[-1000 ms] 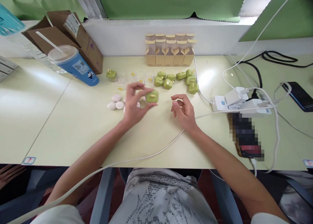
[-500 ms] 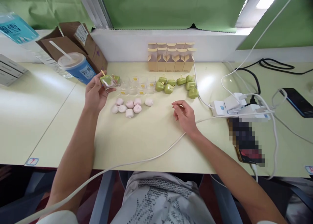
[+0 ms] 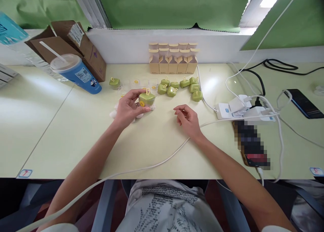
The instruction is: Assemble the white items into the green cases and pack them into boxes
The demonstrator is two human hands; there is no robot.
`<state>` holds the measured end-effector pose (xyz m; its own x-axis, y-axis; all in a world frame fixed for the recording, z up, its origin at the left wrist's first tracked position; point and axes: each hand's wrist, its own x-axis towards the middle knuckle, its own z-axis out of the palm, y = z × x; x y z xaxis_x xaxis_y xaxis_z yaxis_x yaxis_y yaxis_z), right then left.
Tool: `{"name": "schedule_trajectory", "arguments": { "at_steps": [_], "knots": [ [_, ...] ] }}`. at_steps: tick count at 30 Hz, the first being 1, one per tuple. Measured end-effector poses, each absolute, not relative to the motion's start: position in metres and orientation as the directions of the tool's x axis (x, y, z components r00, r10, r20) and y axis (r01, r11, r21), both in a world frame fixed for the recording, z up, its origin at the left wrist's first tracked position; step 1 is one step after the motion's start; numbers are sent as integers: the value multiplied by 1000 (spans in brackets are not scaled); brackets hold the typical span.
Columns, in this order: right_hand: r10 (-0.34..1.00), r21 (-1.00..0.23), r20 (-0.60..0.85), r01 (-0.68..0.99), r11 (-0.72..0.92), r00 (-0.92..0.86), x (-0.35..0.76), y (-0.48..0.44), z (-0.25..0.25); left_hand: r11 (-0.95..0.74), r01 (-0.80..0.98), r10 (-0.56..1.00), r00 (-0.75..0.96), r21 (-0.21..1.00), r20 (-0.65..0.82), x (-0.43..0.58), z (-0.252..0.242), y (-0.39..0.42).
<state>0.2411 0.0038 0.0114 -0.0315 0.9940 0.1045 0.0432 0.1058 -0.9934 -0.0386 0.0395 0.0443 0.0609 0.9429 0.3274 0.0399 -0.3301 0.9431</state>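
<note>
My left hand (image 3: 126, 108) grips a small clear cup with a green lid (image 3: 147, 98), pinched between thumb and fingers. A yellow loop tops the lid and a round yellow sticker marks the cup's side. Under and behind this hand, pale pink marshmallow-like pieces (image 3: 113, 114) are mostly hidden. Clear cups (image 3: 153, 82) with yellow stickers stand behind it, partly covered. Another green-lidded piece (image 3: 115, 83) sits at their left end. My right hand (image 3: 189, 122) rests on the table, fingers loosely curled and apart, holding nothing. Several green lids (image 3: 172, 91) with loops lie beyond it.
Small open cardboard boxes (image 3: 173, 65) stand in rows by the wall. A blue drink cup (image 3: 78, 75) and a brown carton (image 3: 88, 51) are at left. At right are a power strip (image 3: 225, 111), phones and cables; one white cable (image 3: 162, 162) crosses the table's front.
My left hand has moved right and nearer, carrying the green-lidded cup from the row's left end to above the pink pieces. My right hand has stayed on the table.
</note>
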Motion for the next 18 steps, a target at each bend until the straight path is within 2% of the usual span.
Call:
{"name": "schedule_trajectory", "arguments": {
  "at_steps": [5,11,14,18],
  "knots": [
    [985,-990,144,-4,144,-92,241,2,12,-385,130,923,62,914,380,-27,41,33],
    [954,-973,230,-75,219,-191,239,-3,16,-346,174,932,174,922,317,-2,31,11],
    [949,-969,245,-87,232,-200,238,-3,16,-376,225,920,210,899,332,3,32,5],
    [958,-978,207,-61,198,-201,238,-3,15,-462,287,879,25,839,475,-20,44,23]
  ]
}}
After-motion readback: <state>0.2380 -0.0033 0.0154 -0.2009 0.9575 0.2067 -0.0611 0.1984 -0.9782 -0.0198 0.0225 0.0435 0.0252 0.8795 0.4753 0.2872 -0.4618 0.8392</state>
